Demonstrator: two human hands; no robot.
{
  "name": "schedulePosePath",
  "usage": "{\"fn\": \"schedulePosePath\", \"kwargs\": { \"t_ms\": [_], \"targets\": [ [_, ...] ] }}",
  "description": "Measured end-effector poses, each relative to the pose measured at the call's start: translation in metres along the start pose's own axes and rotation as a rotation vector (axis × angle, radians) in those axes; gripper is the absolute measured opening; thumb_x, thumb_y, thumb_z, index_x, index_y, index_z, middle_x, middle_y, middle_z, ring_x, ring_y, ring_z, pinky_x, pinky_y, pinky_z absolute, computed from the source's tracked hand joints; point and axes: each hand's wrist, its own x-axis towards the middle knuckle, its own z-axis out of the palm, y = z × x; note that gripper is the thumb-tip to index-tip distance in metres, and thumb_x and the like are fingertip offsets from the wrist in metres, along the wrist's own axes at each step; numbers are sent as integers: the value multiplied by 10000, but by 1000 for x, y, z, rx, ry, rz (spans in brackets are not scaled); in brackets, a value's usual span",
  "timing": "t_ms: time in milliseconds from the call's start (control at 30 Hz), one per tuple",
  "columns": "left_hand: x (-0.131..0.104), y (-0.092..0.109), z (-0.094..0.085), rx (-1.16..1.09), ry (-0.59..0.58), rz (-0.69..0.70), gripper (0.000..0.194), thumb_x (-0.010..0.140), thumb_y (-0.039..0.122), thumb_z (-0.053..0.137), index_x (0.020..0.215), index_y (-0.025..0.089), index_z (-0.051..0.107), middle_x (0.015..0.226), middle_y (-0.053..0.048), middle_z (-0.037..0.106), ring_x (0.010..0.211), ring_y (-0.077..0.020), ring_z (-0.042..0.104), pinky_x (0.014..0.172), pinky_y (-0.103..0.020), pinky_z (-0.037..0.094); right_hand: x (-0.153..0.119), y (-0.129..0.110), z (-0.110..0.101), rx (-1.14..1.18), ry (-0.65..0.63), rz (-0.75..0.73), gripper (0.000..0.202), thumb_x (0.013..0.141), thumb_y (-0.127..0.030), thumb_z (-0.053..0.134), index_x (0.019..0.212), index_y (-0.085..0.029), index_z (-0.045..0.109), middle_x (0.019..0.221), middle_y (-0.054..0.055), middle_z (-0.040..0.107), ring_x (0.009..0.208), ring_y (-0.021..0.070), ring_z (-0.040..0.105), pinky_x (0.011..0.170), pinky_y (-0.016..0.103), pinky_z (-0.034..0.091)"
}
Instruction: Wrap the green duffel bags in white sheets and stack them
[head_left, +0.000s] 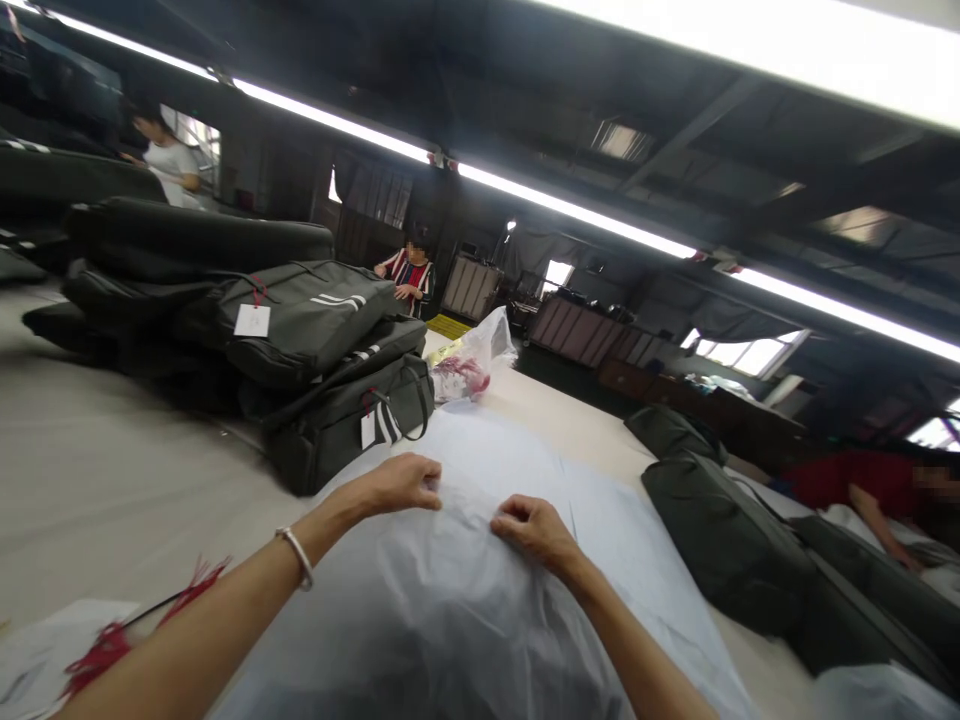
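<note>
Pinching a translucent plastic bag [465, 590] with both hands, a worker is bending over a long pale table [112, 480], the film lying flat and wrinkled directly beneath the wrists. The left hand [401, 483], a bangle on its wrist, is curling its fingers closed on the film; the right hand [534, 527], just beside it, is gripping the same sheet between thumb and bent fingers. Whether the bag's mouth is being parted cannot be told. By the look of it the work is at an early point: nothing is showing inside the film. By the left forearm, red tag strings [112, 640] are lying on the table. Beyond the left hand, dark green bags [315, 330] with white tags are sitting stacked; beyond the right, more green bags [720, 540] are lying flat. Farther off, a clear sack [480, 360] is standing, and other people are working.
</note>
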Motion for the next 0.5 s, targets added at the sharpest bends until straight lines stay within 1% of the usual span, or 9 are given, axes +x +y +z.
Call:
{"fn": "schedulePosePath", "kwargs": {
  "t_ms": [67, 167, 233, 267, 333, 400, 433, 467, 500],
  "targets": [
    [5, 1, -5, -36, 67, 57, 177, 792, 397, 630, 847, 229, 625, 865, 20, 685, 821, -165, 621, 679, -238, 403, 3, 4, 2, 84, 47, -28, 257, 726, -438, 648, 668, -191, 608, 613, -27, 539, 605, 135, 466, 593, 256, 366],
    [21, -5, -5, 15, 144, 129, 192, 824, 423, 639, 883, 242, 618, 871, 23, 688, 834, -164, 625, 708, -241, 407, 4, 14, 7, 63, 180, -82, 291, 783, -466, 609, 674, -202, 550, 616, -34, 501, 613, 136, 445, 594, 255, 363],
    [33, -14, 3, 81, 147, 127, 164, 826, 393, 656, 828, 232, 623, 774, 20, 682, 767, -172, 632, 691, -256, 415, 4, 22, 13, 10, 235, -99, 296, 820, -470, 581, 694, -205, 543, 632, -35, 494, 623, 138, 447, 607, 257, 371],
    [37, -19, 7, 104, 139, 111, 136, 824, 353, 665, 818, 222, 627, 773, 7, 686, 776, -184, 639, 725, -275, 429, 4, 25, 16, -13, 250, -107, 295, 835, -468, 571, 704, -205, 545, 638, -36, 495, 626, 138, 450, 614, 257, 374],
    [38, -24, 17, 138, 185, 77, 80, 818, 252, 675, 870, 199, 646, 908, -44, 711, 913, -227, 651, 885, -358, 434, 5, 31, 21, -46, 260, -124, 283, 855, -452, 560, 718, -205, 545, 644, -38, 501, 627, 134, 455, 623, 255, 376],
    [28, -15, 23, 167, 342, 77, 140, 844, 199, 647, 984, 188, 646, 1096, -90, 692, 1080, -258, 617, 1038, -462, 361, 7, 34, 24, -67, 248, -130, 268, 863, -432, 562, 722, -206, 539, 649, -41, 514, 625, 129, 457, 621, 251, 368],
    [19, -5, 27, 158, 431, 103, 155, 873, 205, 618, 1026, 192, 639, 1145, -93, 678, 1117, -253, 602, 1068, -480, 340, 8, 35, 24, -73, 242, -130, 262, 866, -425, 561, 725, -206, 539, 652, -42, 519, 625, 128, 458, 621, 251, 364],
    [8, 10, 31, 126, 498, 150, 147, 908, 224, 575, 1041, 201, 634, 1145, -80, 681, 1109, -233, 607, 1065, -463, 357, 10, 35, 24, -76, 238, -131, 256, 869, -421, 558, 730, -206, 541, 656, -42, 523, 630, 128, 461, 624, 251, 363],
    [-4, 27, 36, 79, 526, 216, 148, 939, 253, 531, 1035, 210, 635, 1108, -63, 695, 1069, -210, 623, 1038, -428, 397, 11, 35, 23, -74, 238, -132, 255, 871, -421, 551, 734, -206, 542, 658, -42, 524, 634, 129, 463, 627, 252, 363]
  ]
}}
